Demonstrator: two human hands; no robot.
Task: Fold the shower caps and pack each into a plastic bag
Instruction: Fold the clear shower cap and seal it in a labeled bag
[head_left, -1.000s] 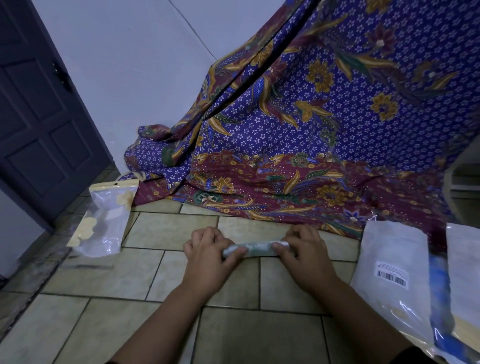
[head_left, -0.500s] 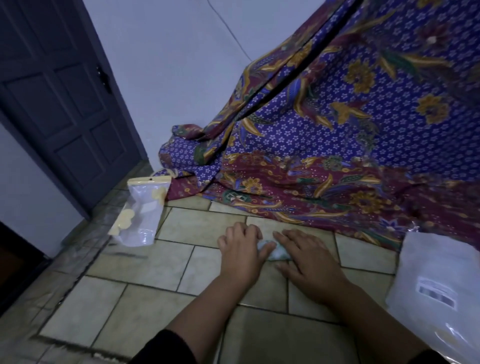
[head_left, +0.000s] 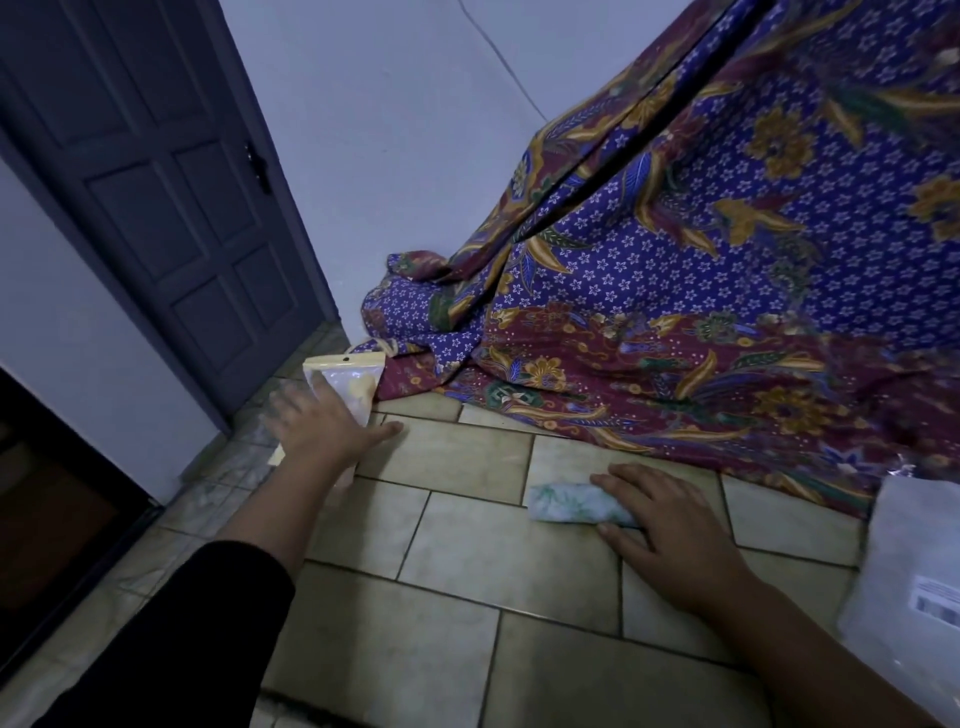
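A sec ago I had both hands on the cap, rolling it. Now my left hand (head_left: 324, 423) has come off and gone out to the left, fingers spread wide and a bit motion-blurred, over the lower part of the small clear zip-top plastic bag w/ yellow header strip (head_left: 345, 382) lying near the dark grey panelled door (head_left: 171, 208). Can't tell if the palm is touching the bag yet or just above it; no grip closed on it.

The pale green-and-white shower cap, rolled into a short tube (head_left: 574, 506), lies on the beige tiled floor (head_left: 493, 561) in front of me. My right hand (head_left: 670, 525) rests flat over its right end, fingers loosely extended, pinning rather than gripping, I'd say so the roll doesn't spring open.

Meaning: folding looks done for this cap, and I'm moving to the bagging step. Next I need to pick up the bag, open its mouth and slide the roll in w/o letting it unroll.

Purple floral batik cloth (head_left: 727, 286) drapes behind; a frosted white mailer pouch w/ a barcode label (head_left: 904, 561) sits at far right.
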